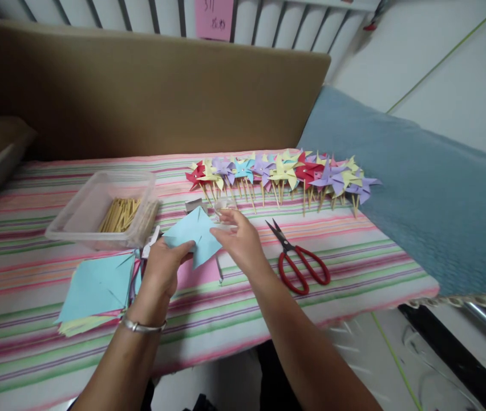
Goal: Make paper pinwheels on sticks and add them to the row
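Pinching blue paper (pixel 194 228) — left hand (pixel 165 264); right hand's (pixel 239 238) grip slightly parted — at the paper's right corner.

silver left-wrist bangle (pixel 144 327), bare forearms (pixel 298 337), black clothing (pixel 275 374)

One handheld sheet (pixel 198 229), one paper stack (pixel 95 285), one scissors (pixel 287 246), one large tub (pixel 72 220), uncountable pinwheels (pixel 284 170)

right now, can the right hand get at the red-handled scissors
Probably yes: nothing stands between the right hand and the uncovered scissors, though that hand is at the held blue paper.
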### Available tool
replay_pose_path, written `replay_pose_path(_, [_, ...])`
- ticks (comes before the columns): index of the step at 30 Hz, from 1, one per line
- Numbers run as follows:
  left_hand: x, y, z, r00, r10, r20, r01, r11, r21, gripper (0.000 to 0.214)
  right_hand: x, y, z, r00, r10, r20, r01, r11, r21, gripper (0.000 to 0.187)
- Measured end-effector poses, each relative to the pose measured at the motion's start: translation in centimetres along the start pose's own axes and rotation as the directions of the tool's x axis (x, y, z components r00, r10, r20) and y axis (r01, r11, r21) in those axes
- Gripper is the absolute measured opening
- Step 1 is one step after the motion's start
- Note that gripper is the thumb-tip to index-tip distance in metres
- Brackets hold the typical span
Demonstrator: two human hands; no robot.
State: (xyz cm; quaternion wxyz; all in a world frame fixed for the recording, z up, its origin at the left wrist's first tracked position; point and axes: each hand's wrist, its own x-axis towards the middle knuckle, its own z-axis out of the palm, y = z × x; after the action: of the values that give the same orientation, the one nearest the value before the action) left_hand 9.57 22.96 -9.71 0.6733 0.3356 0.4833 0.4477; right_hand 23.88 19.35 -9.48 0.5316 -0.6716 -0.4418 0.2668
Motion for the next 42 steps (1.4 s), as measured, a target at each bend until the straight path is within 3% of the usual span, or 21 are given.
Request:
replay_pose_path(2, [-0.1, 0.1, 0.0, 0.999, -0.025, 0.022, 0.025, 0.999, 0.036, 0.045, 0.3, 0.1, -0.4, 0.989, 0.077, 0.127, -0.093, 0.988, 0.126, 0.052])
replay_pose_path(5, [-0.3, -0.2, 0.1, 0.996, -0.057, 0.075, 0.049, 0.993, 0.104, 0.045, 0.4, 0.1, -0.5, 0.93, 0.151, 0.337, -0.247, 0.932, 0.266, 0.065])
replay_pose_path(7, [-0.3, -0.4, 0.2, 0.991, -0.072, 0.117, 0.056, 0.99, 0.131, 0.046, 0.3, 0.0, -0.3, 0.915, 0.174, 0.365, -0.284, 0.919, 0.273, 0.068])
replay_pose_path(12, [-0.4, -0.6, 0.3, 0.984, -0.082, 0.158, 0.059, 0.987, 0.149, 0.047, 0.3, 0.0, -0.1, 0.905, 0.167, 0.391, -0.281, 0.924, 0.258, 0.055])
replay_pose_path(20, [-0.3, -0.8, 0.2, 0.962, -0.106, 0.253, 0.106, 0.994, 0.017, 0.026, 0.3, 0.3, 0.6, 0.949, 0.183, 0.255, -0.292, 0.811, 0.508, 0.043])
replay_pose_path(24, [-0.1, -1.0, 0.2, 0.971, -0.093, 0.221, 0.093, 0.996, 0.014, 0.026, -0.3, -0.2, 1.3, 0.965, 0.184, 0.186, -0.259, 0.771, 0.582, 0.045])
replay_pose_path(29, [0.0, -1.0, 0.1, 0.983, -0.038, 0.178, 0.037, 0.999, 0.009, 0.027, -0.8, -0.4, 2.1, 0.964, 0.195, 0.181, -0.266, 0.749, 0.606, 0.048])
replay_pose_path(38, [0.0, -0.6, 0.1, 0.994, -0.008, 0.112, 0.012, 0.999, -0.039, 0.027, -0.8, 0.0, 2.3, 0.965, 0.169, 0.199, -0.249, 0.821, 0.514, 0.055])
replay_pose_path(40, [0.3, -0.1, -0.3, 0.997, -0.005, 0.081, 0.009, 0.999, -0.047, 0.026, -0.9, -0.1, 1.9, 0.982, 0.117, 0.15, -0.168, 0.901, 0.399, 0.063])
replay_pose_path(42, [0.6, 0.4, -1.0, 0.999, -0.003, 0.054, 0.006, 0.999, -0.054, 0.027, -1.1, -0.2, 1.4, 0.997, -0.03, 0.068, 0.014, 0.976, 0.217, 0.061])
